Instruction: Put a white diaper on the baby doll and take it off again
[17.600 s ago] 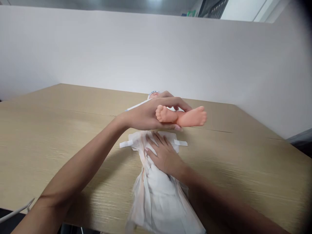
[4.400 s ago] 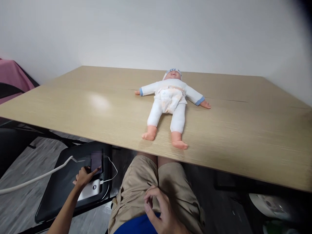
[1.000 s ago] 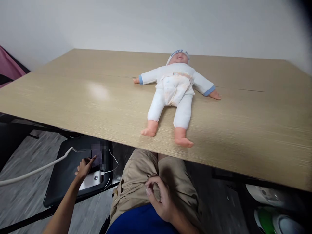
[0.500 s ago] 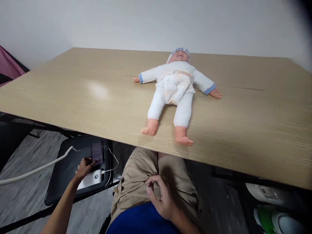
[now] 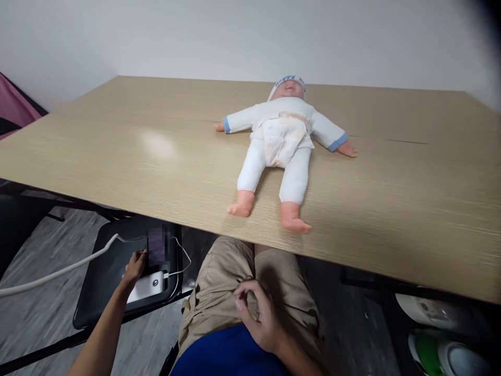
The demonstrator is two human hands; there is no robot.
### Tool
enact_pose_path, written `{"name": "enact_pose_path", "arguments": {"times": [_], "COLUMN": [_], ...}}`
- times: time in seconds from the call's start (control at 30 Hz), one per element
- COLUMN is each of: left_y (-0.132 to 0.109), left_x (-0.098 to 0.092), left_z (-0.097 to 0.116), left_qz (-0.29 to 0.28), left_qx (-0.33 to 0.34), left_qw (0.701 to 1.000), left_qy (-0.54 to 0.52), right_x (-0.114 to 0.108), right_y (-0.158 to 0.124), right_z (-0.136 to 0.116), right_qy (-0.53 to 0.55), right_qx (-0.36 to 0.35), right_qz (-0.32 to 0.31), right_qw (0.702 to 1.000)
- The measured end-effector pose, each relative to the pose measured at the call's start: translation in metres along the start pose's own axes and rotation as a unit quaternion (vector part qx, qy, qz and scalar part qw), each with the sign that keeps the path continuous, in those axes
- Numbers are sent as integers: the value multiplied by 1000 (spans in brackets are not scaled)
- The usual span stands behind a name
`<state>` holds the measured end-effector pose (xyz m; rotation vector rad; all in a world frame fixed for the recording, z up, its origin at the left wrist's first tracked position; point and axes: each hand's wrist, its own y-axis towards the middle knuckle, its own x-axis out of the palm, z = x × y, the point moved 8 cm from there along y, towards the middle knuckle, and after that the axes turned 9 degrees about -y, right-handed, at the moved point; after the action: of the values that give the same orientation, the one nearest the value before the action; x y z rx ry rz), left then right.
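My left hand (image 5: 135,265) is at the left edge of a phone (image 5: 157,248), fingers closed on it, above a black chair seat (image 5: 102,277). Just below it lies a white power bank (image 5: 146,287) with a white cable plugged in. My right hand (image 5: 260,316) rests on my lap, empty, its fingers loosely curved with a gap between thumb and forefinger. A baby doll (image 5: 282,130) in a white suit, a diaper and a printed cap lies on its back on the wooden table (image 5: 188,172), arms spread, feet towards me.
A thick white hose (image 5: 70,269) crosses at the left. Under the table at the lower right are containers, one with a green band (image 5: 426,352). A pale wall (image 5: 195,39) stands behind the table, and pink fabric (image 5: 18,102) shows at the far left.
My left thumb, earlier over the phone's screen, has drawn back to its left edge. My right hand and the doll have stayed put.
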<state>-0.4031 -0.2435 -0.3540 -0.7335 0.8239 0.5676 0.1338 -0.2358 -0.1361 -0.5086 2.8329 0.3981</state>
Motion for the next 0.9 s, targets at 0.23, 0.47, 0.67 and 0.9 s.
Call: {"name": "enact_pose_path", "arguments": {"times": [0.23, 0.47, 0.67, 0.9], "left_y": [1, -2, -7, -10], "left_x": [4, 7, 8, 7], "left_z": [-8, -5, 1, 5], "left_qz": [3, -13, -18, -1], "left_qx": [-56, -55, -56, -66], "left_qw": [998, 997, 997, 997], "left_qy": [-35, -48, -48, -37], "right_x": [1, 1, 2, 2], "right_y": [0, 1, 1, 0], "right_z": [0, 0, -1, 1], "right_qy": [-9, -4, -2, -4], "right_qx": [8, 4, 5, 15], "right_qz": [-2, -5, -4, -7], "right_qw": [1000, 1000, 1000, 1000]}}
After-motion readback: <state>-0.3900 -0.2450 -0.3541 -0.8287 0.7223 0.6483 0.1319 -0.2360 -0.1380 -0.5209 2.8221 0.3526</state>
